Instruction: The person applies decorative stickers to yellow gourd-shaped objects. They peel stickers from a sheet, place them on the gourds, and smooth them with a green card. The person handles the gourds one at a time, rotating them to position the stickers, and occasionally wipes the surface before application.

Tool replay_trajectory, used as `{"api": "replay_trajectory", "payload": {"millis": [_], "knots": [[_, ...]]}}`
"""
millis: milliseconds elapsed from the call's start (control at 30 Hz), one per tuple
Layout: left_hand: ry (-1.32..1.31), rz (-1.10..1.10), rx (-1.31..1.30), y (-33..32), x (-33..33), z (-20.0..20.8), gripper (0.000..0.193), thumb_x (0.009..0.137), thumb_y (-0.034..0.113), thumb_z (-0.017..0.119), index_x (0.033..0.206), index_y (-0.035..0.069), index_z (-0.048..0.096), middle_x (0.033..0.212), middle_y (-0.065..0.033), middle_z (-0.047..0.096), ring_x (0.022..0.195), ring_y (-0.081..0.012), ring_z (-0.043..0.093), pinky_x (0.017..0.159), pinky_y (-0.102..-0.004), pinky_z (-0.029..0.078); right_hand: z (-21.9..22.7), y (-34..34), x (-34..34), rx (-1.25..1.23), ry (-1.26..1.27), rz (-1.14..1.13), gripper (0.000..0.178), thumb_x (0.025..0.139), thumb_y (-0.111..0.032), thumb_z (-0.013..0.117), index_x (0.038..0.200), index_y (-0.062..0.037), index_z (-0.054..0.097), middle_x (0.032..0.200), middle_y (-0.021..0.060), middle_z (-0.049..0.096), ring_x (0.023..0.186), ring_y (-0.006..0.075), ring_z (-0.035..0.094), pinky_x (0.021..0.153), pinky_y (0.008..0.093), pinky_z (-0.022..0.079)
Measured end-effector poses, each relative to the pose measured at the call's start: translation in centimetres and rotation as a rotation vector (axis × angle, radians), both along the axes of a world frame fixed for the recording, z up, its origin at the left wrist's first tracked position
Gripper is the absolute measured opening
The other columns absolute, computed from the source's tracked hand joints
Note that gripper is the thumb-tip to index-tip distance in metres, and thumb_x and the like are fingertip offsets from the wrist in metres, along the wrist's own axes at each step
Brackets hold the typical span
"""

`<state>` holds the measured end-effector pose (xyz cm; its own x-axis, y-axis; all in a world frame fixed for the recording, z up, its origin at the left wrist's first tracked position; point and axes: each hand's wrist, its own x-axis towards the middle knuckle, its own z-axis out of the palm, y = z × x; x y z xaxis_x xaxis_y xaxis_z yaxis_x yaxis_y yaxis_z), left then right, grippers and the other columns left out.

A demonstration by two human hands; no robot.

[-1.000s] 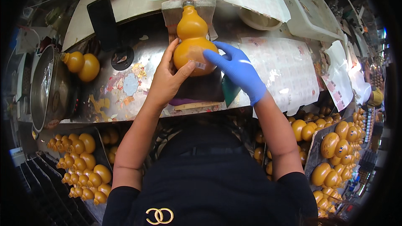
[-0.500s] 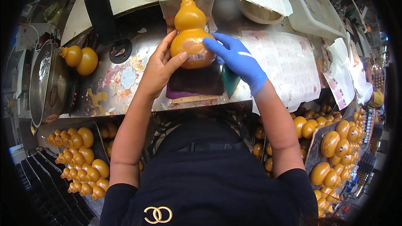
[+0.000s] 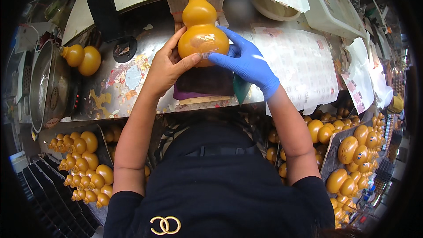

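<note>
A yellow-orange gourd-shaped bottle [image 3: 200,35] lies on the work table, its neck pointing away from me against a greyish cloth pad [image 3: 178,4]. My bare left hand [image 3: 169,64] holds its wide lower bulb from the left, thumb near the base. On the other side my right hand [image 3: 246,59], in a blue glove, grips the same bulb, its thumb on a small barcode label [image 3: 206,55] by the base. Under the bottle's near end is a dark block [image 3: 205,81] with purple and green cloth at its sides.
Sheets of printed stickers [image 3: 295,68] cover the table to the right. A wide metal pan [image 3: 48,88] and another gourd bottle [image 3: 83,59] stand at left, near a black phone-like slab [image 3: 103,11]. Racks of gourd bottles [image 3: 88,167] flank me below the table.
My right thumb has shifted from the bulb's upper right side down to the label near the base. The bottle appears slightly higher in view; both hands still hold it.
</note>
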<state>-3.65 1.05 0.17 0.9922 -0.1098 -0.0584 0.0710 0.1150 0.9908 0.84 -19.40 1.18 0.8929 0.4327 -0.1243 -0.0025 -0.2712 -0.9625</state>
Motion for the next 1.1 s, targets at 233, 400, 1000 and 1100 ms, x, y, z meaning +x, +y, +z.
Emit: {"api": "replay_trajectory", "payload": {"millis": [233, 400, 1000, 1100], "knots": [[-0.008, -0.025, 0.004, 0.4, 0.2, -0.2, 0.084, 0.082, 0.021, 0.073, 0.145, -0.004, 0.024, 0.131, -0.0177, 0.048, 0.119, -0.0223, 0.051, 0.101, -0.0325, 0.04, 0.1, -0.3, 0.0, -0.019, 0.002, 0.015, 0.081, 0.074, -0.035, 0.079, 0.139, -0.0042, 0.042, 0.077, -0.0016, 0.055, 0.066, 0.0043, 0.047, 0.064, 0.0201, 0.042], [-0.016, -0.028, 0.012, 0.5, 0.1, -0.3, 0.083, 0.083, 0.023, 0.072, 0.145, -0.004, 0.024, 0.132, -0.0174, 0.048, 0.12, -0.0218, 0.05, 0.101, -0.0321, 0.04, -0.2, -0.4, 0.1, 0.045, 0.066, 0.036, 0.08, 0.076, -0.039, 0.077, 0.138, -0.0014, 0.042, 0.081, 0.0002, 0.058, 0.069, 0.0059, 0.05, 0.066, 0.0216, 0.045], [-0.007, 0.046, 0.032, 0.0, 0.4, -0.4, 0.078, 0.085, 0.027, 0.071, 0.142, -0.006, 0.03, 0.13, -0.0158, 0.05, 0.118, -0.0193, 0.051, 0.1, -0.0304, 0.04, 0.3, 0.6, 0.3, -0.017, 0.1, -0.07, 0.079, 0.078, -0.049, 0.072, 0.129, 0.0054, 0.047, 0.109, 0.0162, 0.064, 0.097, 0.017, 0.063, 0.084, 0.0287, 0.05], [0.004, 0.049, 0.031, -0.1, 0.5, -0.3, 0.077, 0.085, 0.027, 0.071, 0.141, -0.006, 0.031, 0.13, -0.0155, 0.05, 0.118, -0.0193, 0.052, 0.1, -0.0305, 0.04, 0.0, 0.5, 0.5, -0.035, 0.104, -0.076, 0.08, 0.078, -0.05, 0.072, 0.129, 0.0058, 0.047, 0.108, 0.0165, 0.064, 0.097, 0.0177, 0.063, 0.084, 0.0287, 0.05]]}}
